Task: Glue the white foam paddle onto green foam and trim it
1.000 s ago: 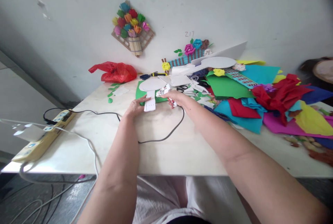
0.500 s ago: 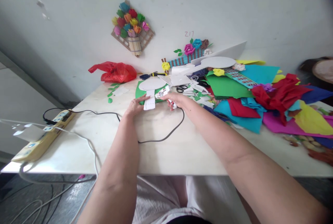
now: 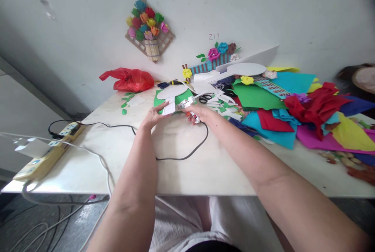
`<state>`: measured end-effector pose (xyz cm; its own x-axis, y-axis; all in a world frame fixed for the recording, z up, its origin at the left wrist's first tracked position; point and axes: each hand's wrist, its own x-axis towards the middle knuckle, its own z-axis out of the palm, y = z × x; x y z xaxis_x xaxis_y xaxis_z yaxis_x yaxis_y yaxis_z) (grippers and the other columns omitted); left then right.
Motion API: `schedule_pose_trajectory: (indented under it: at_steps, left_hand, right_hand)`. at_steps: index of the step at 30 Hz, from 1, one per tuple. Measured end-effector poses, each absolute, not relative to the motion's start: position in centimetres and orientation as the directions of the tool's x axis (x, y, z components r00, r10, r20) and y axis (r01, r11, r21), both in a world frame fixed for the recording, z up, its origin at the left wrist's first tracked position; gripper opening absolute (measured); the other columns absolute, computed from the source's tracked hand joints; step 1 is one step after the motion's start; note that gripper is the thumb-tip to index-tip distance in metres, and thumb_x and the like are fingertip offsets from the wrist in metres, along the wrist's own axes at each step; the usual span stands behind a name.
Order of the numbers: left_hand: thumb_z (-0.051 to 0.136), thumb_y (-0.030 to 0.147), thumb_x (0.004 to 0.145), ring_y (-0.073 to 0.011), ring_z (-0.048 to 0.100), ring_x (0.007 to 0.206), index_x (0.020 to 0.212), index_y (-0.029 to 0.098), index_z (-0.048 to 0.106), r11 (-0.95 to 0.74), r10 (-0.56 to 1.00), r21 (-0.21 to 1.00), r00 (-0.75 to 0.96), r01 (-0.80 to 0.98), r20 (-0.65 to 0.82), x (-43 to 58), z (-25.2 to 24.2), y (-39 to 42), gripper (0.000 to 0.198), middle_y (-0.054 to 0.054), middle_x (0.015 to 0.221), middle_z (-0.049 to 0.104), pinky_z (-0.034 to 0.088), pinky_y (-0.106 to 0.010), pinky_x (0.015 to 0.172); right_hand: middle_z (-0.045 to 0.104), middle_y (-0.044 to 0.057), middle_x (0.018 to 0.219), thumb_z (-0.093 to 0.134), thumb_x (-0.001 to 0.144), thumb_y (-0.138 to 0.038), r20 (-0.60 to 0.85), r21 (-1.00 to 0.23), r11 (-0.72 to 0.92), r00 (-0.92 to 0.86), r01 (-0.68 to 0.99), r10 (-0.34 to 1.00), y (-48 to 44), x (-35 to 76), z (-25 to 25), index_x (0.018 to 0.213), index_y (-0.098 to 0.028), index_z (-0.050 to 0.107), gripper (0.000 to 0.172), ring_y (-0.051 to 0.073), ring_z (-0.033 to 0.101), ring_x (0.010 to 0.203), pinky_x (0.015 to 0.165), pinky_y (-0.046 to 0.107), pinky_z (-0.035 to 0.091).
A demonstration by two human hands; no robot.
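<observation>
Near the desk's (image 3: 181, 158) far edge, the white paper strip (image 3: 169, 108) is pinched by the left hand (image 3: 152, 116) and should be held flat while the glue gun (image 3: 187, 105), gripped in the right hand (image 3: 199, 112), is applied sparingly.

Single head-worn view, looking forward and down, table (image 3: 181, 166) near, wall (image 3: 234, 6) close behind

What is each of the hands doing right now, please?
Left hand: closed on the small white paper strip, lifting it.
Right hand: closed around the white corded glue gun, nozzle pointing toward the strip.
</observation>
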<state>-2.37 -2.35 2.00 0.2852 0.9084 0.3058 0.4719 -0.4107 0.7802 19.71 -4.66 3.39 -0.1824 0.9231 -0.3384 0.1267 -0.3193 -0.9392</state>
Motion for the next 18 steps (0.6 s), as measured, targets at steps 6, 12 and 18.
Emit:
schedule_pose_trajectory:
  at_steps: [6, 12, 18]
  left_hand:
    - [0.072, 0.048, 0.061, -0.0293, 0.041, 0.129, 0.128, 0.018, 0.057, -0.395, 0.915, 0.812, 0.264, 0.430, 0.305, -2.0, 2.4, -2.5, 0.074, -0.009, 0.137, 0.050, 0.029, -0.036, 0.108]
    - [0.071, 0.047, 0.063, -0.0283, 0.042, 0.129, 0.125, 0.019, 0.059, -0.399, 0.915, 0.784, 0.259, 0.476, 0.308, -1.4, 2.5, -2.5, 0.069, -0.008, 0.136, 0.051, 0.027, -0.035, 0.109]
    - [0.071, 0.047, 0.063, -0.0279, 0.041, 0.129, 0.127, 0.018, 0.058, -0.400, 0.915, 0.788, 0.249, 0.468, 0.316, -1.2, 2.4, -2.3, 0.070, -0.008, 0.136, 0.050, 0.028, -0.034, 0.109]
  right_hand:
    - [0.051, -0.003, 0.052, 0.066, 0.079, -0.029, -0.290, -0.955, -0.273, -0.174, 0.118, 0.941, -4.4, 19.2, 3.1, 0.074, -0.014, 0.050, 0.023, 0.009, 0.047, 0.035, 0.033, 0.024, 0.045]
    - [0.047, -0.004, 0.050, 0.067, 0.079, -0.035, -0.275, -0.957, -0.259, -0.122, 0.130, 0.954, -4.8, 18.2, 3.4, 0.072, -0.015, 0.048, 0.028, 0.008, 0.044, 0.036, 0.032, 0.023, 0.043]
    - [0.043, -0.006, 0.046, 0.065, 0.079, -0.027, -0.274, -0.956, -0.266, -0.051, 0.126, 0.960, -4.7, 18.7, 3.3, 0.072, -0.017, 0.048, 0.021, 0.009, 0.042, 0.035, 0.032, 0.022, 0.042]
